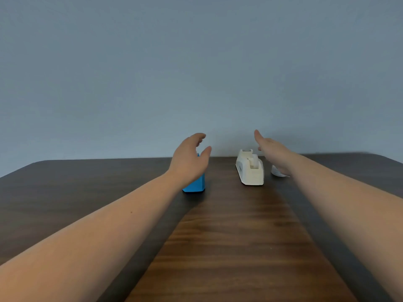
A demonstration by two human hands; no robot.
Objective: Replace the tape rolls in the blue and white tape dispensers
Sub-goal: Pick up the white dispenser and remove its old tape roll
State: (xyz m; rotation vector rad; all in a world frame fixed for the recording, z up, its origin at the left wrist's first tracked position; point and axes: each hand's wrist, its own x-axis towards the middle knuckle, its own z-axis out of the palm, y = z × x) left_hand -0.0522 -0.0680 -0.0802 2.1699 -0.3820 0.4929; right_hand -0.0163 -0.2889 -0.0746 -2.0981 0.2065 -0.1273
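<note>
- While a dark label patch shows on the side of the white tape dispenser (250, 168), its writing is too small to read.
- That dispenser, right of the frame's centre, is long, cream, smooth plastic with a rounded hump; a pale roll sits in its cradle.
- Left of centre stands the blue tape dispenser (195, 185), glossy and angular, mostly hidden behind the left hand (189, 159).
- Both dispensers rest near the far edge of the dark wood-grain table (229, 247), well apart from each other.
- Left hand hovers with fingers spread and curved, gripping nothing.
- Right hand (275, 154) reaches flat beside the white dispenser, fingers extended, holding nothing.
- A small white object (277, 172) lies under the right wrist; its shape cannot be told.
- Plain grey-blue wall (196, 62) fills the upper frame.
</note>
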